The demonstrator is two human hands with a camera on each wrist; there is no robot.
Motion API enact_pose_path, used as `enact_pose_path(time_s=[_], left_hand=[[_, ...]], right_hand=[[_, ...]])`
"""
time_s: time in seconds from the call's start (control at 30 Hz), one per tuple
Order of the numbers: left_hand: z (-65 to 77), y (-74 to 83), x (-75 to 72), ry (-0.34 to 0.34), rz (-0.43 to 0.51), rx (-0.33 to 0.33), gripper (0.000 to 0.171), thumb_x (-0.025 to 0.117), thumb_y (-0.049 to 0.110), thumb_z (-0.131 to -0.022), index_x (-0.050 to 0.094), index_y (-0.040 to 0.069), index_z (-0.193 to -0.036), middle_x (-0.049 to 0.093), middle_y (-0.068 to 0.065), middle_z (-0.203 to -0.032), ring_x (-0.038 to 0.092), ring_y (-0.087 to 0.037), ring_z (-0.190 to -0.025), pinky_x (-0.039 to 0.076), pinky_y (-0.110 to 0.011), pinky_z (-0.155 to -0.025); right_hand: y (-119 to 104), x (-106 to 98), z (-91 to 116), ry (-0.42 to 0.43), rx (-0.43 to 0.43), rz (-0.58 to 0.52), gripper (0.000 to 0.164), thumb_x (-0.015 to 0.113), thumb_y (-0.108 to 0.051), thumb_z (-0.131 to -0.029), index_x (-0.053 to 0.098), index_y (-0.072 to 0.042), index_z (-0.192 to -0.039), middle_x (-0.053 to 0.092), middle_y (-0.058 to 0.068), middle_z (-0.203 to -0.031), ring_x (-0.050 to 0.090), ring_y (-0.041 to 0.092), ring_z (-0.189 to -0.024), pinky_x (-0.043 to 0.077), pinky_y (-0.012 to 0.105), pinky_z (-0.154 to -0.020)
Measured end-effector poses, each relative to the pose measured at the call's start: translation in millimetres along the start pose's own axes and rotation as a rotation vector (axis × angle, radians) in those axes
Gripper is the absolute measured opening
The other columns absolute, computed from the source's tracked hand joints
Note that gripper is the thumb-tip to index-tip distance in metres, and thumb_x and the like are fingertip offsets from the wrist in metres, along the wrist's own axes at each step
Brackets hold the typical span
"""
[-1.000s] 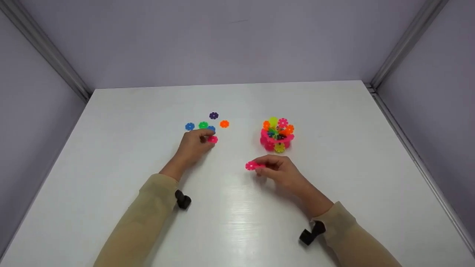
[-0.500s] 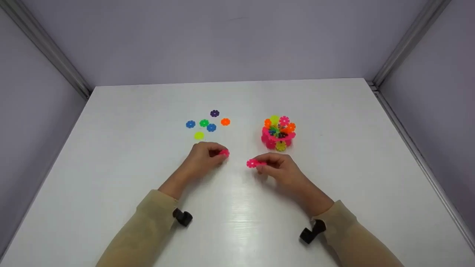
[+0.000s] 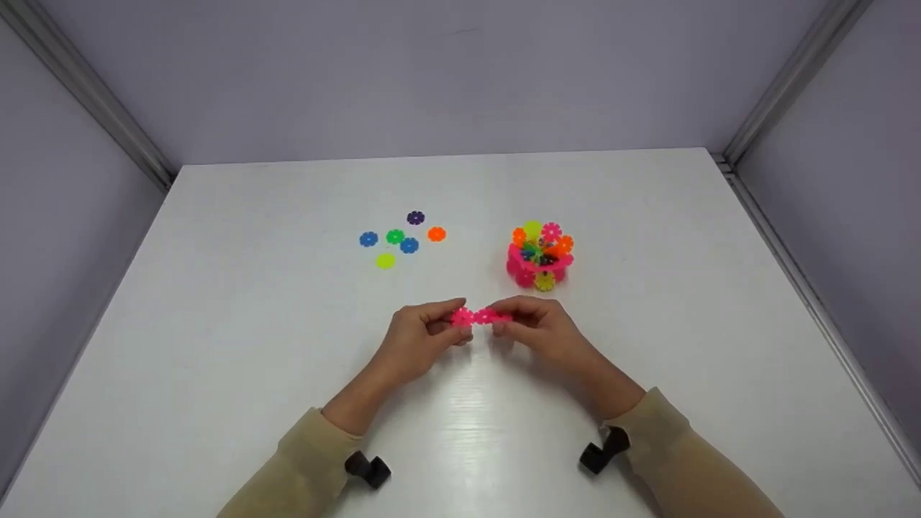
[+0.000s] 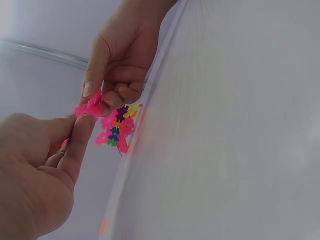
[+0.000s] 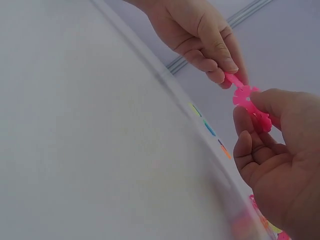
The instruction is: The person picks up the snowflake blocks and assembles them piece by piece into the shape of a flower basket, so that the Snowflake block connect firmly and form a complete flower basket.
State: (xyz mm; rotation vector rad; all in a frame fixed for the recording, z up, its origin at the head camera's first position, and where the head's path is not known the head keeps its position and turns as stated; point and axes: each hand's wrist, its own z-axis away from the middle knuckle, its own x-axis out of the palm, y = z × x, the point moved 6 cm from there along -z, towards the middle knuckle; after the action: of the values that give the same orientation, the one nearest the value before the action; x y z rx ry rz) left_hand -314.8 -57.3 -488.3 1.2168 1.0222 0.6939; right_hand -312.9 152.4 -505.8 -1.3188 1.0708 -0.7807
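six loose discs (image 3: 395, 237) lay flat at left on the table (image 3: 252, 316), evidently left unjoined. the left hand (image 3: 417, 339) pinched a pink disc (image 3: 462, 316) between thumb and fingers, meeting a short pink chain (image 3: 486, 316) above the table; full seating could not be confirmed. the chain's long axis ran left to right, its tip pointing toward the left hand. the right hand (image 3: 545, 327) pinched its other end, thumb against fingers. beyond stood a colourful basket (image 3: 525, 275), apparently already assembled.

The head camera looks forward and down over the tabletop (image 3: 647, 345); both wrist cameras, tilted and much nearer, share the pink pieces (image 5: 243, 95).
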Motion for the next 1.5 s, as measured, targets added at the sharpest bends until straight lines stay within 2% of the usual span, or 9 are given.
enact_pose_path(time_s=[0.13,0.27,0.57,0.8,0.93,1.07,1.3,1.4,1.5], left_hand=[[2.3,0.9,4.2,-0.024,-0.041,-0.004,0.054,0.081,0.015,-0.096,0.063,0.002,-0.146,0.077,-0.004,-0.115,0.077,-0.017,-0.099,0.06,-0.026,-0.087],[2.7,2.3,7.2,-0.046,-0.059,0.01,0.049,0.081,0.017,-0.097,0.067,0.002,-0.141,0.078,-0.003,-0.111,0.076,-0.017,-0.089,0.061,-0.026,-0.082],[2.4,10.1,12.4,-0.054,-0.113,0.152,0.04,0.08,0.018,-0.097,0.073,0.001,-0.133,0.078,0.002,-0.099,0.071,-0.015,-0.076,0.061,-0.026,-0.071],[-0.2,9.0,13.8,-0.077,-0.115,0.139,0.04,0.078,0.018,-0.099,0.072,0.003,-0.135,0.077,0.002,-0.102,0.071,-0.016,-0.079,0.06,-0.025,-0.073],[-3.3,6.5,10.0,-0.094,-0.115,0.118,0.051,0.079,0.021,-0.098,0.066,0.005,-0.144,0.075,0.003,-0.103,0.069,-0.017,-0.084,0.059,-0.024,-0.075],[-10.8,1.6,-12.9,-0.04,-0.155,0.115,0.058,0.081,0.023,-0.097,0.062,0.007,-0.149,0.074,0.001,-0.102,0.069,-0.019,-0.086,0.059,-0.025,-0.076],[-39.2,-22.7,-98.4,0.214,-0.26,0.018,0.046,0.077,0.02,-0.1,0.067,0.009,-0.144,0.074,-0.005,-0.119,0.065,-0.021,-0.112,0.055,-0.037,-0.097],[-49.4,-36.6,-123.6,0.237,-0.268,-0.067,0.046,0.076,0.02,-0.101,0.065,0.011,-0.145,0.07,-0.006,-0.131,0.061,-0.023,-0.122,0.051,-0.04,-0.107],[-56.2,-47.8,-136.5,0.234,-0.274,-0.14,0.046,0.075,0.02,-0.101,0.065,0.013,-0.146,0.066,-0.004,-0.137,0.056,-0.024,-0.127,0.046,-0.041,-0.114]], right_hand=[[-2,0,1,-0.005,-0.02,0.019,0.028,0.075,-0.012,-0.1,0.075,-0.004,-0.127,0.077,0.012,-0.116,0.07,0.026,-0.101,0.06,0.029,-0.088],[-4,-1,2,0.005,-0.027,0.016,0.026,0.075,-0.011,-0.1,0.076,0.0,-0.124,0.078,0.012,-0.114,0.073,0.025,-0.102,0.06,0.03,-0.09],[-7,-2,2,0.049,-0.021,-0.062,0.017,0.075,-0.006,-0.1,0.079,0.004,-0.113,0.078,0.019,-0.104,0.078,0.028,-0.092,0.062,0.035,-0.088],[-7,-2,1,0.017,-0.038,-0.063,0.014,0.074,-0.005,-0.1,0.08,0.001,-0.111,0.078,0.017,-0.103,0.076,0.029,-0.091,0.062,0.035,-0.088],[-6,-1,0,-0.013,-0.064,-0.03,0.015,0.073,-0.007,-0.101,0.078,-0.001,-0.114,0.077,0.017,-0.105,0.074,0.029,-0.094,0.061,0.032,-0.089],[-1,-6,0,0.043,-0.016,-0.018,0.016,0.075,-0.014,-0.101,0.079,-0.005,-0.114,0.077,0.016,-0.104,0.074,0.029,-0.094,0.061,0.03,-0.088],[5,-11,0,0.1,0.05,-0.034,0.017,0.076,-0.018,-0.101,0.078,-0.007,-0.113,0.076,0.015,-0.102,0.074,0.032,-0.096,0.061,0.031,-0.089],[5,-8,0,0.098,0.06,-0.037,0.015,0.076,-0.017,-0.101,0.077,-0.007,-0.113,0.076,0.015,-0.102,0.074,0.032,-0.096,0.061,0.032,-0.088],[6,-7,0,0.104,0.079,-0.045,0.015,0.076,-0.016,-0.101,0.077,-0.007,-0.113,0.076,0.015,-0.104,0.073,0.032,-0.096,0.061,0.032,-0.088]])
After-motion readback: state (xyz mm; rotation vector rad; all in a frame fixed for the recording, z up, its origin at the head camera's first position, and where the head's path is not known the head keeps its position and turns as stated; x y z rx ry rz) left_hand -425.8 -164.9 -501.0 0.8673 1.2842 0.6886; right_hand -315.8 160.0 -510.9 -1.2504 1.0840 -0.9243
